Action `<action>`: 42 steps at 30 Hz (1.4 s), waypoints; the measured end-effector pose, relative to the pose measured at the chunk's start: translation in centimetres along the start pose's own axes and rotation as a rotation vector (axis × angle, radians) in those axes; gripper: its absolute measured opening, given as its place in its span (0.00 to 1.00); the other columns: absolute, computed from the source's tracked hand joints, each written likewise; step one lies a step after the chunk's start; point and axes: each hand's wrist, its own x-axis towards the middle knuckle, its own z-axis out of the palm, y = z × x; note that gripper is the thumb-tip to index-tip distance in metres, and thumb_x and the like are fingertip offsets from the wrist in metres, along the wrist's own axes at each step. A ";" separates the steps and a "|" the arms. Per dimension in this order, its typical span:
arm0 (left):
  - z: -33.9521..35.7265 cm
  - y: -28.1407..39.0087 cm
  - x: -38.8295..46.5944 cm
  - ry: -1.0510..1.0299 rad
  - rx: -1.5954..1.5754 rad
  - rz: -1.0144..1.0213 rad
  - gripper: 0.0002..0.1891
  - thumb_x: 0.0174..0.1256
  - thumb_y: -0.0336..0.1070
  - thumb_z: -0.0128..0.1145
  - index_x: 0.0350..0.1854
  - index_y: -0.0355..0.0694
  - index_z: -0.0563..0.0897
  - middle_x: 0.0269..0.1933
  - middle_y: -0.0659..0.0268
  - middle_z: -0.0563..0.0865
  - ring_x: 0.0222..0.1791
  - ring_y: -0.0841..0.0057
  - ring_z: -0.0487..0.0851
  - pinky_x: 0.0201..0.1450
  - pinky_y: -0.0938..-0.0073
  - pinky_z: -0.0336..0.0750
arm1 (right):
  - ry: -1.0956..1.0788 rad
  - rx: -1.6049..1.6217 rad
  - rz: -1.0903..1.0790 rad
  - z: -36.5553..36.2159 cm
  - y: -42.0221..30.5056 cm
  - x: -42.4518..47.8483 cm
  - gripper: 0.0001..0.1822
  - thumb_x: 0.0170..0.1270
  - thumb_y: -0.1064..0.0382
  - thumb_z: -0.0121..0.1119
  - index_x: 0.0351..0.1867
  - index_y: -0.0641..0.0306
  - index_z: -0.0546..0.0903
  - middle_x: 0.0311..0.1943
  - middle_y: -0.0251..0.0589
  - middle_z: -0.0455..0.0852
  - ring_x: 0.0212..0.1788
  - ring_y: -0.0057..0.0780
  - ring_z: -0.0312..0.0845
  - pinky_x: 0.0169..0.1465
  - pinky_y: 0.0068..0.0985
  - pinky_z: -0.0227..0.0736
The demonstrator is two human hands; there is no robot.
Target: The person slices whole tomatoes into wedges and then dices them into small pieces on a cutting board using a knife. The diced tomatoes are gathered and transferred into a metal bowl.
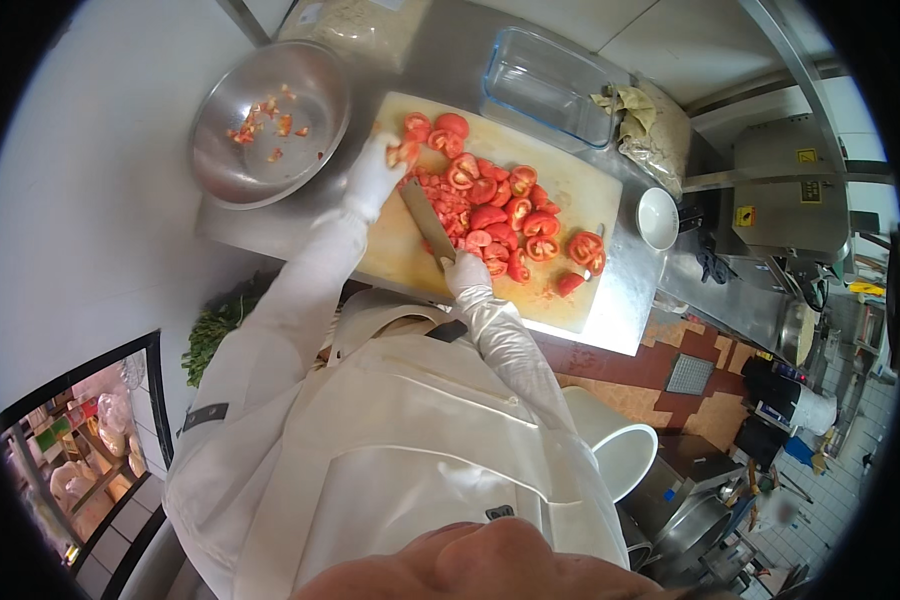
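Observation:
My right hand [468, 273], in a white glove, grips the handle end of a cleaver [427, 220]. The blade lies along the left side of diced tomato [450, 204] on a pale cutting board [390, 255]. My left hand [394, 159], also gloved in white, holds some reddish tomato pieces [402, 154] near the board's left edge. Halved and quartered tomatoes [502, 217] spread over the middle of the board, and a few more halves [585, 247] lie by its right side. Beyond my left hand, whole-looking and cut tomatoes [450, 125] rest at the far corner.
A steel bowl [270, 180] with tomato scraps stands at the left. Behind the board is a rectangular glass dish [547, 82]. A white bowl [657, 218] and a plastic bag [660, 135] are at the right. Another person [787, 397] stands farther off.

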 end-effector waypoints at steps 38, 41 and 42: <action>-0.7 0.5 -9.5 -0.478 0.308 0.118 0.07 0.48 0.27 0.57 0.31 0.38 0.75 0.39 0.58 0.77 0.43 0.63 0.76 0.41 0.69 0.75 | 0.049 -0.187 -0.093 1.6 -4.7 3.4 0.18 0.60 0.53 0.50 0.35 0.68 0.78 0.30 0.56 0.82 0.37 0.52 0.79 0.42 0.40 0.73; -0.6 -0.2 -9.8 -0.456 0.279 0.135 0.06 0.50 0.30 0.55 0.31 0.38 0.75 0.39 0.59 0.77 0.41 0.64 0.77 0.39 0.69 0.76 | 0.091 -0.166 -0.164 1.3 -4.7 2.1 0.18 0.59 0.52 0.50 0.33 0.68 0.77 0.29 0.58 0.82 0.34 0.52 0.79 0.40 0.41 0.73; -0.5 -0.5 -9.8 -0.455 0.127 0.014 0.07 0.49 0.29 0.56 0.31 0.39 0.75 0.39 0.58 0.77 0.42 0.62 0.77 0.40 0.67 0.74 | 0.083 -0.196 -0.195 0.3 -5.1 1.0 0.17 0.59 0.52 0.50 0.33 0.68 0.77 0.28 0.58 0.82 0.34 0.52 0.79 0.39 0.41 0.73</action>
